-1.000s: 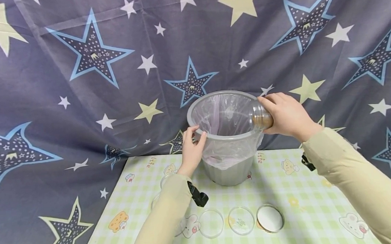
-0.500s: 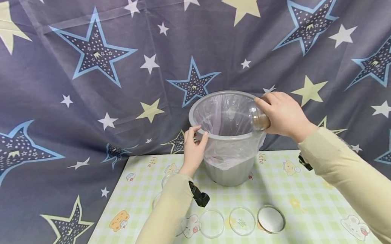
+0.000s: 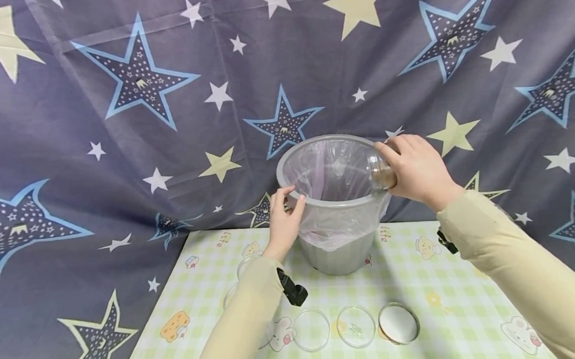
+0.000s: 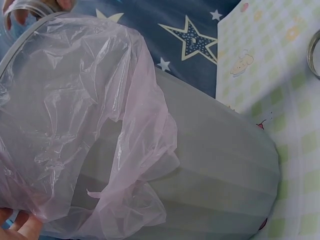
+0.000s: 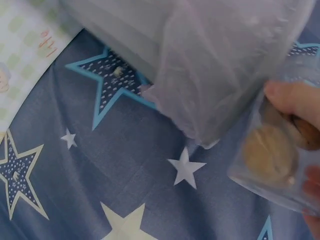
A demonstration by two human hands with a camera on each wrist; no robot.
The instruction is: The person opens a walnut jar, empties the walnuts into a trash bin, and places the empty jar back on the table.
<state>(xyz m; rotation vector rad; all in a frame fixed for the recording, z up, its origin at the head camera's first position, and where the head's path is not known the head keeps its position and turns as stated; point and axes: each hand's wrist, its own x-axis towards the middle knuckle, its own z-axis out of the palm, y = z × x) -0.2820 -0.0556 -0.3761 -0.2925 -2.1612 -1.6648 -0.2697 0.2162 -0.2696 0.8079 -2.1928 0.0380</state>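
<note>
A grey trash can point(image 3: 340, 253) with a thin pinkish clear liner point(image 4: 75, 100) over its rim stands upright toward the back of the table. My left hand point(image 3: 285, 221) grips its near-left rim, thumb outside and fingers over the edge. In my right hand point(image 3: 419, 167) is a clear jar point(image 3: 375, 168), lying nearly on its side at the right rim with its mouth toward the can's inside. Roundish tan and brown pieces point(image 5: 270, 155) rest at the jar's bottom end; their kind is not clear. My right fingers cover part of the jar.
A round lid point(image 3: 399, 323) with a white inside lies at the front of the checked tablecloth point(image 3: 458, 323). Beside it are clear shallow dishes point(image 3: 311, 330), one with small green bits point(image 3: 356, 327). More dishes are partly behind my left sleeve. A star-patterned curtain point(image 3: 165, 154) hangs close behind.
My right hand and the jar have shifted slightly left against the can's rim, and fewer brown pieces show past my fingers. The left hand keeps its hold on the rim.
</note>
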